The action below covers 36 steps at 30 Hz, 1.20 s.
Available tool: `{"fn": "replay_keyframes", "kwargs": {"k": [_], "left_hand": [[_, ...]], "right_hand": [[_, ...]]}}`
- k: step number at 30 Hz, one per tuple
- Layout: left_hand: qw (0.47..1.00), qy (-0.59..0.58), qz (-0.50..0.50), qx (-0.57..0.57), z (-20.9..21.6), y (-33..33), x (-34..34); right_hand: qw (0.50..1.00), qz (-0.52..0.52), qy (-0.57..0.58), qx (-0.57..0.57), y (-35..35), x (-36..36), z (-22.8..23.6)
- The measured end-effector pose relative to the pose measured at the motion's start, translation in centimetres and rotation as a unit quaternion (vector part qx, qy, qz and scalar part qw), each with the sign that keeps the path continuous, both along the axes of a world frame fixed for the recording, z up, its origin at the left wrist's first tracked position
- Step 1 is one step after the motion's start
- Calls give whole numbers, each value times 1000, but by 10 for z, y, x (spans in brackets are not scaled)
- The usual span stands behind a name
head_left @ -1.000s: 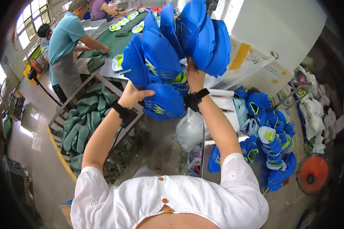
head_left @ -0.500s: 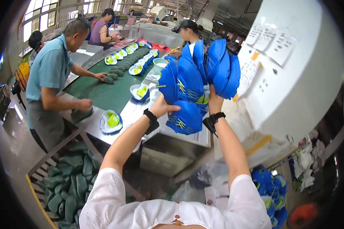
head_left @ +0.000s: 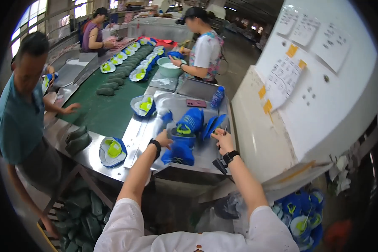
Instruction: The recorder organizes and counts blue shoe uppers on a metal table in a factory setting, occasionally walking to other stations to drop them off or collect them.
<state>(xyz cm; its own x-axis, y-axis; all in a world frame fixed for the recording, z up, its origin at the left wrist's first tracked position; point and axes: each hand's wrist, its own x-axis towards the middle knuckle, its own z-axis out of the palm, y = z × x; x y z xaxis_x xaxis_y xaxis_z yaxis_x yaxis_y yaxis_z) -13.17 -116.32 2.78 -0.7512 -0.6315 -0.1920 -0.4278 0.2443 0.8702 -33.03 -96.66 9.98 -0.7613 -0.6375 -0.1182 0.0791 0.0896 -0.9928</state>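
Note:
Several blue shoe uppers (head_left: pixel 190 121) with lime-green linings lie loosely on the metal tabletop in front of me, some smeared by motion. My right hand (head_left: pixel 223 142) is closed, its fingers pinching the edge of a blue shoe upper (head_left: pixel 213 127) at the right of the pile. A thin dark piece shows by those fingertips; its kind is unclear. At the pile's left side, my left hand (head_left: pixel 164 139) has its fingers apart and seems to hold nothing. Another upper (head_left: pixel 178 153) lies between my hands, near the table's front edge.
Left is a green conveyor belt (head_left: pixel 90 108) with rows of dark shoe lasts (head_left: pixel 113 81) and uppers. A phone (head_left: pixel 196 103), blue bottle (head_left: pixel 217 97) and green basin (head_left: pixel 169 68) stand beyond the pile. A white machine (head_left: pixel 277 105) borders my right. Co-workers stand around the belt.
The stack of uppers I held up has come down onto the metal table and spread apart. My left hand has let go. The co-worker at left has come nearer, one arm reaching down toward the lasts.

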Motion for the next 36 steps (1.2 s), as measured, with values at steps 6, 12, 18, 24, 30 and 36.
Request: {"fn": "replay_keyframes", "kwargs": {"k": [6,12,18,24,30,36], "left_hand": [[926,310,50,-208,107,112,-50],[857,443,-174,-198,201,407,-61],[691,444,-499,-277,144,664,-81],[716,302,-495,-388,56,827,-164],[693,119,-527,-477,-1,868,-289],[673,87,-539,-500,-43,883,-374]], "right_hand": [[970,212,16,-120,180,78,114],[983,10,77,-164,457,137,122],[856,-460,158,-179,738,214,93],[739,-664,80,84,928,339,-45],[733,-627,-87,249,967,371,-157],[773,-513,24,373,1009,250,-186]]}}
